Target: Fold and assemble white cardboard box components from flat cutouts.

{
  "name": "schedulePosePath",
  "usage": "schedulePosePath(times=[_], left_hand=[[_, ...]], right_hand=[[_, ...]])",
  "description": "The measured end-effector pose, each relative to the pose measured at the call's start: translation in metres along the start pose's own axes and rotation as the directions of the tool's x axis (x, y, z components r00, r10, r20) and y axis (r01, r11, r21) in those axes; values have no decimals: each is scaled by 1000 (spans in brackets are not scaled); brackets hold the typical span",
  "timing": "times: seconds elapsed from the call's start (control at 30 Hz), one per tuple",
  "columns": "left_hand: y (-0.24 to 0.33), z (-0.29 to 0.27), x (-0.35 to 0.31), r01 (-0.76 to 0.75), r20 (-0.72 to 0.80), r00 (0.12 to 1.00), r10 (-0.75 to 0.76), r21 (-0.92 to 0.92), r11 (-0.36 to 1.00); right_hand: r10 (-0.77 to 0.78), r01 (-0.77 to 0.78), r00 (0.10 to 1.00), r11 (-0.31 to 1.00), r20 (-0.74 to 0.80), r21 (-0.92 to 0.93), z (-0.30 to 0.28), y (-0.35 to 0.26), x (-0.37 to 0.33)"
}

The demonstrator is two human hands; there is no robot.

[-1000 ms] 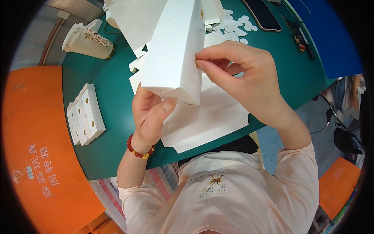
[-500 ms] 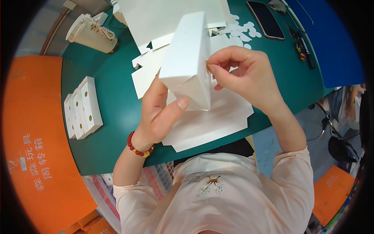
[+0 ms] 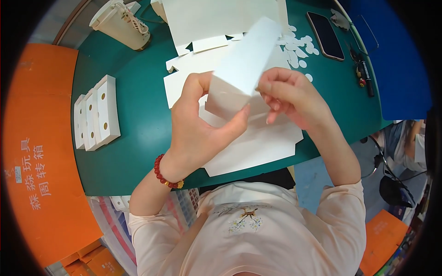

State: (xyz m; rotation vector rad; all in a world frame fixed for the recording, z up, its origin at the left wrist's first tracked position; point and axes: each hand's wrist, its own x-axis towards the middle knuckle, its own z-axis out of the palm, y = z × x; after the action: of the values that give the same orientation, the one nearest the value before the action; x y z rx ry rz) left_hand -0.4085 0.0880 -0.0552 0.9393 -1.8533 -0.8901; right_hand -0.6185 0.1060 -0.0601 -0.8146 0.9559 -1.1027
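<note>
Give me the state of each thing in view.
White box: held, tilted
Left hand: gripping the box
Right hand: pinched at the box's edge
Phone: face up, screen dark
Cup: lid on
Small white boxes: side by side
White discs: scattered
Card sheets: spread out

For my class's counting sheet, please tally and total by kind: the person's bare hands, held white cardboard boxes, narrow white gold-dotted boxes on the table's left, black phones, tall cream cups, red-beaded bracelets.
Bare left hand and right hand: 2
Held white cardboard box: 1
Narrow white gold-dotted boxes: 3
Black phone: 1
Tall cream cup: 1
Red-beaded bracelet: 1
Total: 9
</note>
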Motion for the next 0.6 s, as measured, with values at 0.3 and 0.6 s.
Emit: schedulePosePath(times=[0.3, 0.6], left_hand=[[-11, -3, 0, 20, -89, 996, -31, -118, 993], [-26, -8, 2, -678, 234, 653, 720, 604, 419]], right_hand=[[-146, 126, 989, 891, -13, -436, -1, 7, 2], [-274, 205, 960, 832, -60, -516, 0, 8, 5]])
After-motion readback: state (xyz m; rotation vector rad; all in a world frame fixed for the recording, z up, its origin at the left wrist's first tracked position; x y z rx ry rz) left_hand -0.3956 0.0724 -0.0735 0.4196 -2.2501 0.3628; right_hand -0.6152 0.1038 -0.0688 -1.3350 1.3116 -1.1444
